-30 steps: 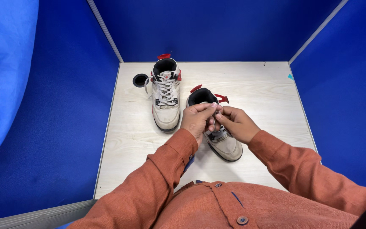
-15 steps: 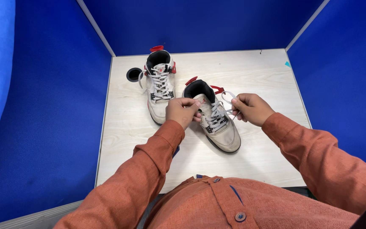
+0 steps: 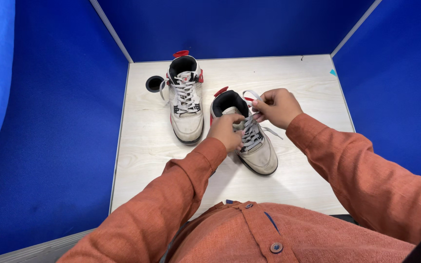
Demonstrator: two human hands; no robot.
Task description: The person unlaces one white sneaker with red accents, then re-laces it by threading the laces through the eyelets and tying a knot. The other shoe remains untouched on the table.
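Both hands gripped laces over the nearer shoe (image 3: 249, 134), toe pointing toward the person: left hand (image 3: 227, 130) pinched at its tongue, right hand (image 3: 276, 106) pulled a lace (image 3: 253, 93) rightward, beside the other shoe (image 3: 186, 100).

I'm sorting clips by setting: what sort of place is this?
Probably a partitioned desk booth set up for recording, not a home: blue fabric partition walls enclose a pale wood-grain desk with a round cable hole, bare except for two white high-top sneakers.
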